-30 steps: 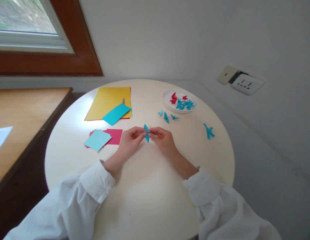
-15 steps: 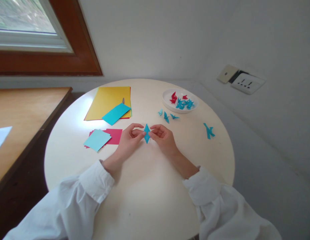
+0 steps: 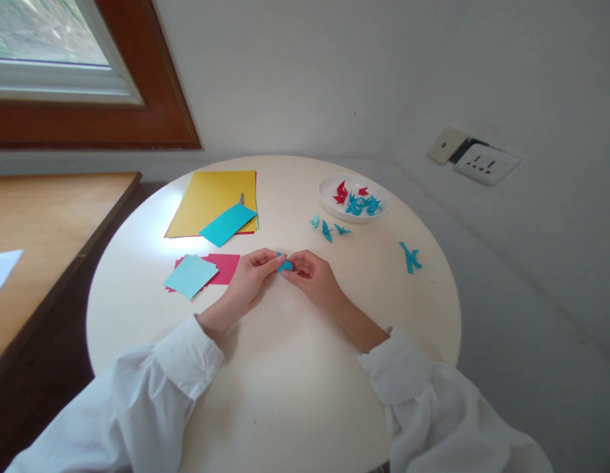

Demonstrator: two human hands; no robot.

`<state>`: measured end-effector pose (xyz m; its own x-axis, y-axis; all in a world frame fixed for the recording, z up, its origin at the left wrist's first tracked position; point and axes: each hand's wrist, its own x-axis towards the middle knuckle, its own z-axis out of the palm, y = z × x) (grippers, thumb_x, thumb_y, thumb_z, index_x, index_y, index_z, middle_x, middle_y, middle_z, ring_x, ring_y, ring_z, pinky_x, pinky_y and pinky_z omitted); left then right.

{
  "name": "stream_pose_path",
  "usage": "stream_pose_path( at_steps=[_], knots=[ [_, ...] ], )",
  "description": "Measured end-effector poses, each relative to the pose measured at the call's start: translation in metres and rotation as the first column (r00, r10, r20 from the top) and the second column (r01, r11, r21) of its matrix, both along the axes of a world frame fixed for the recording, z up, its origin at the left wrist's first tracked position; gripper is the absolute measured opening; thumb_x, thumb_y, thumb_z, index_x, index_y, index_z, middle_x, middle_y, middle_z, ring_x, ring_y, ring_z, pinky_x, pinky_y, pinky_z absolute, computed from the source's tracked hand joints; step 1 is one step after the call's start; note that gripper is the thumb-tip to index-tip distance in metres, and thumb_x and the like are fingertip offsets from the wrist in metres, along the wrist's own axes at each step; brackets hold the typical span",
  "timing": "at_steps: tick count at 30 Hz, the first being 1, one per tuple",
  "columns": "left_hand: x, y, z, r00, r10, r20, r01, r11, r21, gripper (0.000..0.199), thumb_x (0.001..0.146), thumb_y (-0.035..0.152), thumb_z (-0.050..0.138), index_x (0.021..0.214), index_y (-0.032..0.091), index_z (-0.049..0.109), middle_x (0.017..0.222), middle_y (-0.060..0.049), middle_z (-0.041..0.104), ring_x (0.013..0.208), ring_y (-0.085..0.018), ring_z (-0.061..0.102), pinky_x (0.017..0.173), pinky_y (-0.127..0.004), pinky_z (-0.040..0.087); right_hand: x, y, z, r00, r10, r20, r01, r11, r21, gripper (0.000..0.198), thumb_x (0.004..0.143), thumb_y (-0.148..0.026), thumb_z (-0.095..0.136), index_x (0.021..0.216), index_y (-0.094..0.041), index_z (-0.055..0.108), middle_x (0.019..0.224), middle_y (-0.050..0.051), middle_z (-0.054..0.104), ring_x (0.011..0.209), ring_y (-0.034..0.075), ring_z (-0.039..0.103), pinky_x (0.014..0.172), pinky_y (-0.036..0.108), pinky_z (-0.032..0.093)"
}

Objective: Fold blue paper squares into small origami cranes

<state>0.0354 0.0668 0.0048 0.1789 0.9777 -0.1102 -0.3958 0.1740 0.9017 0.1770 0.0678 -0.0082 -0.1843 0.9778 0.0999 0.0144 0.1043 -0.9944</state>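
Note:
A small piece of folded blue origami paper [image 3: 285, 265] is pinched between my two hands above the middle of the round table [image 3: 285, 394]. My left hand [image 3: 254, 276] grips it from the left with thumb and fingers. From the right, my right hand [image 3: 316, 279] closes on it too, fingers curled. Fingertips cover much of the paper, so its full shape is hidden. Just beyond my right hand lie a blue paper crane [image 3: 327, 231], another blue crane [image 3: 343, 230] and a pale blue crane [image 3: 315, 221].
A white dish [image 3: 326, 209] at the back right holds several red and blue cranes. Blue paper strips [image 3: 410, 257] lie at the right. On the left are pale blue squares [image 3: 191, 276], pink paper [image 3: 226, 268], yellow sheets [image 3: 211, 190] and a blue rectangle [image 3: 228, 225].
The folded paper was an upright diamond held at both sides; now it looks turned and more covered by my fingers. Both hands have shifted slightly, with the fingertips closer together.

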Motion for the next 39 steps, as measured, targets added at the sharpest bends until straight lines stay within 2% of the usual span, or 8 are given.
stream_pose_path(
  at_steps=[3,12,19,22,25,31,34,39],
  knots=[
    [0.0007,-0.0005,0.0030,1.000,-0.014,0.025,0.014,1.000,0.011,0.015,0.063,0.026,0.074,0.064,0.014,0.065,0.063,-0.001,0.062,0.062,-0.011,0.055,0.061,-0.023,0.043,0.0008,-0.0001,-0.0007,0.997,0.048,0.057,-0.048,0.999,-0.001,0.016,0.067,-0.032,0.065,0.067,-0.018,0.057,0.065,-0.002,0.060,0.061,0.011,0.055,0.061,0.026,0.044],
    [-0.0002,0.0015,0.0045,0.995,0.095,-0.030,-0.095,0.995,0.007,0.012,0.067,0.022,0.066,0.059,0.014,0.061,0.062,0.000,0.058,0.064,-0.010,0.054,0.064,-0.022,0.042,0.0038,0.0046,0.0033,0.991,-0.120,-0.054,0.121,0.993,0.006,0.022,0.068,-0.040,0.064,0.068,-0.017,0.060,0.057,0.000,0.062,0.054,0.011,0.056,0.058,0.026,0.046],
    [0.0008,0.0015,0.0045,0.994,0.098,-0.039,-0.098,0.995,-0.002,0.013,0.065,0.024,0.064,0.058,0.014,0.060,0.064,-0.002,0.059,0.064,-0.012,0.055,0.064,-0.023,0.045,0.0037,0.0069,0.0008,0.983,-0.162,-0.092,0.161,0.987,-0.015,0.026,0.065,-0.043,0.067,0.069,-0.017,0.061,0.054,-0.001,0.060,0.052,0.012,0.056,0.057,0.027,0.046],
    [0.0000,0.0032,0.0054,0.986,0.164,-0.022,-0.164,0.986,-0.024,0.011,0.065,0.025,0.063,0.063,0.014,0.060,0.066,-0.002,0.061,0.064,-0.011,0.057,0.065,-0.024,0.046,0.0044,0.0076,-0.0001,0.982,-0.161,-0.097,0.160,0.987,-0.023,0.027,0.064,-0.043,0.068,0.069,-0.017,0.061,0.054,-0.001,0.059,0.051,0.012,0.056,0.057,0.027,0.046],
    [-0.0013,0.0032,0.0085,0.976,0.217,-0.019,-0.218,0.976,-0.017,0.016,0.066,0.023,0.062,0.080,0.017,0.058,0.068,0.001,0.062,0.065,-0.012,0.060,0.069,-0.027,0.048,0.0048,0.0081,-0.0001,0.980,-0.165,-0.109,0.162,0.986,-0.035,0.026,0.064,-0.042,0.068,0.069,-0.017,0.062,0.055,-0.001,0.059,0.052,0.011,0.055,0.057,0.027,0.045],
    [0.0003,-0.0042,0.0101,0.975,0.069,-0.213,-0.033,0.985,0.168,0.044,0.072,0.029,0.063,0.110,0.024,0.041,0.078,0.002,0.064,0.073,-0.014,0.064,0.077,-0.033,0.050,0.0048,0.0087,0.0022,0.977,-0.171,-0.129,0.168,0.985,-0.038,0.025,0.063,-0.040,0.068,0.068,-0.017,0.062,0.054,-0.002,0.058,0.052,0.011,0.054,0.056,0.026,0.044],
    [0.0024,-0.0054,0.0081,0.959,0.048,-0.281,0.019,0.973,0.232,0.049,0.070,0.030,0.067,0.110,0.024,0.040,0.082,0.001,0.062,0.072,-0.013,0.064,0.072,-0.028,0.050,0.0049,0.0080,0.0034,0.979,-0.163,-0.119,0.161,0.987,-0.030,0.024,0.063,-0.040,0.068,0.067,-0.017,0.062,0.055,-0.002,0.058,0.053,0.011,0.054,0.056,0.026,0.044],
    [0.0028,-0.0025,0.0053,0.941,0.108,-0.319,-0.012,0.957,0.289,0.048,0.065,0.025,0.071,0.104,0.023,0.045,0.082,0.002,0.056,0.066,-0.009,0.061,0.061,-0.022,0.049,0.0041,0.0059,0.0045,0.986,-0.136,-0.093,0.135,0.991,-0.017,0.021,0.063,-0.037,0.068,0.065,-0.017,0.061,0.055,-0.002,0.058,0.052,0.010,0.053,0.054,0.025,0.043]
  ],
)
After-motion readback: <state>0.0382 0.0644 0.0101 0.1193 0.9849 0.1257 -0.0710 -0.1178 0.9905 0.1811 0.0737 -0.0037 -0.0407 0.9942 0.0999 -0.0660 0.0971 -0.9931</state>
